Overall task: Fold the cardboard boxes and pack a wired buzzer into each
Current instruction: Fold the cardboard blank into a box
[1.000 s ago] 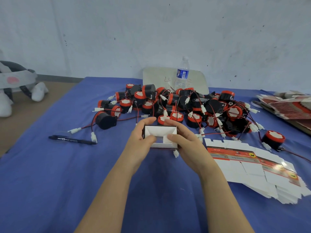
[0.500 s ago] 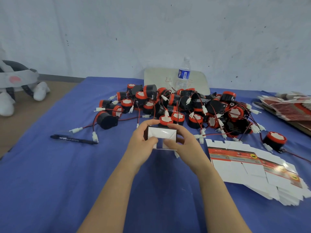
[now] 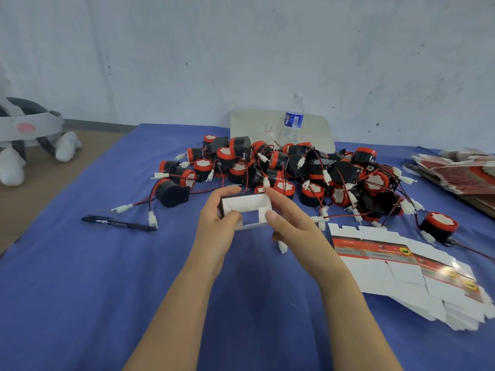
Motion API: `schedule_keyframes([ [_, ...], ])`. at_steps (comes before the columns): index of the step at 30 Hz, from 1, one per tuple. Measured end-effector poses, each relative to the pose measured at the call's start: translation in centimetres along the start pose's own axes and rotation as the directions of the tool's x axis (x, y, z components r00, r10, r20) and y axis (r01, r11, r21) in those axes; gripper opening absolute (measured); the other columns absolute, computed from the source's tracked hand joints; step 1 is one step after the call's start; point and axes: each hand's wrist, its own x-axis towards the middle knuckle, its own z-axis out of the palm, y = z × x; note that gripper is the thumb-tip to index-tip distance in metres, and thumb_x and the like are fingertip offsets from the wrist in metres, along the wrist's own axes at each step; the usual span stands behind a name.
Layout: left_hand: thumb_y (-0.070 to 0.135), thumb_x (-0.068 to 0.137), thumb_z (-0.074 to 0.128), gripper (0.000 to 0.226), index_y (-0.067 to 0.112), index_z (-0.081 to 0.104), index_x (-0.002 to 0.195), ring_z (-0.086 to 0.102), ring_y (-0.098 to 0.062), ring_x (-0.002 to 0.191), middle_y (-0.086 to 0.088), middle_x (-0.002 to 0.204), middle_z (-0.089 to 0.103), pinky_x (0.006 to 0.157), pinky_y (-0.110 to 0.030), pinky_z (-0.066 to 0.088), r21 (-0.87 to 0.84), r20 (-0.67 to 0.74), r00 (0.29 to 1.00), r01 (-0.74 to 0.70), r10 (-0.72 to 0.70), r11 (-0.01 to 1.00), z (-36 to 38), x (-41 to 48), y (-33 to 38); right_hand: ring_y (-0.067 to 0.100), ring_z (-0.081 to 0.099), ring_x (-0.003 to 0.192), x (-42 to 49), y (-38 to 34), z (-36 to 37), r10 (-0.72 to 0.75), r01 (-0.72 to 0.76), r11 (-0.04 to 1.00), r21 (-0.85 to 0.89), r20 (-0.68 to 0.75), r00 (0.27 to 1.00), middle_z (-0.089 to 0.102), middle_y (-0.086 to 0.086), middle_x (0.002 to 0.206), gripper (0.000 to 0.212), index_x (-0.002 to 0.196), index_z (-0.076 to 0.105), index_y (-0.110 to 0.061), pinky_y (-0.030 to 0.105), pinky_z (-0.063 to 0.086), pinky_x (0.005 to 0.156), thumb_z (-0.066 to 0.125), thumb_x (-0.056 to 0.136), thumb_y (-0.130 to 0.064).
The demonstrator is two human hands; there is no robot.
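Note:
A small white cardboard box (image 3: 247,208), opened into a sleeve with its inside facing me, is held above the blue table between both hands. My left hand (image 3: 217,223) grips its left end, thumb on the near flap. My right hand (image 3: 292,220) pinches its right end with thumb and fingers. Behind the box lies a heap of black and red wired buzzers (image 3: 289,172) with white plugs. One buzzer (image 3: 440,227) sits apart at the right. A fanned stack of flat unfolded boxes (image 3: 407,266) lies right of my right forearm.
A black pen (image 3: 117,223) lies on the blue tablecloth (image 3: 80,290) at the left. A water bottle (image 3: 293,121) stands on a pale board at the back. More flat red-printed cartons (image 3: 460,172) are piled at the far right. A white and grey plush toy (image 3: 24,137) sits on the floor at the left.
The box has been turned and spread open between my hands, so its hollow inside now shows. Both hands shifted slightly but stay at the box's ends.

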Motion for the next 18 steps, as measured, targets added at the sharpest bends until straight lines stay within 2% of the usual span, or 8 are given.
schedule_keyframes([
  [2, -0.007, 0.085, 0.045, 0.045, 0.031, 0.061, 0.102, 0.058, -0.014, 0.098, 0.003, 0.11, 0.062, 0.073, -0.019, 0.048, -0.025, 0.025, 1.0, -0.002, 0.003, 1.0, 0.3, -0.1, 0.0, 0.006, 0.055, 0.079, 0.4, 0.2, 0.8, -0.052, 0.041, 0.997, -0.067, -0.169, 0.984, 0.059, -0.016, 0.122, 0.043, 0.125, 0.053, -0.044, 0.025, 0.049, 0.077, 0.059, 0.082, -0.05],
  [5, -0.002, 0.089, 0.042, 0.041, 0.031, 0.063, 0.101, 0.058, -0.014, 0.099, 0.003, 0.111, 0.061, 0.069, -0.018, 0.048, -0.056, 0.086, 0.996, 0.011, -0.007, 0.998, 1.2, -0.4, -0.1, 0.012, 0.054, 0.074, 0.9, 0.8, 2.0, -0.158, 0.081, 0.978, -0.191, -0.431, 0.888, 0.063, -0.018, 0.099, 0.015, 0.099, 0.055, -0.05, 0.018, 0.047, 0.068, 0.057, 0.093, -0.037],
  [6, -0.002, 0.089, 0.041, 0.041, 0.031, 0.063, 0.1, 0.059, -0.012, 0.098, 0.005, 0.11, 0.062, 0.066, -0.015, 0.048, -0.067, 0.105, 0.994, 0.012, -0.005, 0.998, 1.4, -0.5, -0.2, 0.01, 0.053, 0.073, 0.9, 1.0, 2.2, -0.173, 0.07, 0.972, -0.225, -0.482, 0.859, 0.063, -0.018, 0.097, 0.012, 0.095, 0.055, -0.049, 0.015, 0.045, 0.064, 0.057, 0.093, -0.037],
  [8, -0.001, 0.091, 0.041, 0.041, 0.032, 0.063, 0.1, 0.059, -0.005, 0.094, 0.012, 0.107, 0.062, 0.063, -0.01, 0.046, -0.087, 0.134, 0.991, 0.009, 0.002, 0.996, 1.8, -0.7, -0.3, 0.008, 0.056, 0.082, 1.0, 1.5, 2.2, -0.175, 0.032, 0.964, -0.262, -0.541, 0.822, 0.064, -0.013, 0.1, 0.005, 0.094, 0.056, -0.042, 0.017, 0.043, 0.068, 0.057, 0.093, -0.037],
  [10, 0.004, 0.093, 0.046, 0.036, 0.035, 0.061, 0.103, 0.058, 0.003, 0.093, 0.018, 0.11, 0.06, 0.063, -0.006, 0.045, -0.069, 0.155, 0.988, -0.017, 0.028, 0.998, 2.0, -0.9, -0.4, 0.011, 0.058, 0.087, 1.1, 1.8, 2.1, -0.164, 0.007, 0.962, -0.272, -0.56, 0.812, 0.064, -0.01, 0.102, 0.004, 0.096, 0.056, -0.039, 0.021, 0.043, 0.07, 0.058, 0.093, -0.038],
  [13, 0.008, 0.093, 0.054, 0.037, 0.041, 0.049, 0.11, 0.054, 0.004, 0.099, 0.015, 0.124, 0.05, 0.067, -0.003, 0.044, 0.104, 0.164, 0.983, -0.095, 0.077, 0.99, 2.0, -0.9, -0.8, 0.003, 0.058, 0.084, 1.2, 1.9, 2.1, -0.144, -0.006, 0.967, -0.256, -0.562, 0.815, 0.063, -0.014, 0.1, 0.007, 0.097, 0.056, -0.039, 0.013, 0.042, 0.065, 0.06, 0.091, -0.039],
  [16, 0.008, 0.094, 0.053, 0.051, 0.034, 0.037, 0.135, 0.047, 0.002, 0.112, 0.014, 0.137, 0.039, 0.075, 0.002, 0.039, 0.198, 0.11, 0.991, -0.099, 0.078, 0.975, 1.9, -0.5, -1.5, -0.005, 0.058, 0.085, 1.3, 2.0, 2.2, -0.04, -0.046, 0.983, -0.179, -0.453, 0.891, 0.063, -0.017, 0.099, 0.013, 0.105, 0.058, -0.039, 0.008, 0.044, 0.066, 0.058, 0.092, -0.038],
  [18, 0.007, 0.094, 0.053, 0.06, 0.029, 0.029, 0.144, 0.046, 0.001, 0.112, 0.012, 0.137, 0.036, 0.077, 0.002, 0.038, 0.193, 0.07, 0.996, -0.073, 0.06, 0.978, 1.8, -0.3, -1.8, 0.002, 0.059, 0.097, 1.5, 2.2, 1.9, 0.068, -0.117, 0.985, -0.127, -0.341, 0.938, 0.063, -0.012, 0.11, 0.026, 0.121, 0.056, -0.035, 0.019, 0.049, 0.08, 0.055, 0.094, -0.037],
])
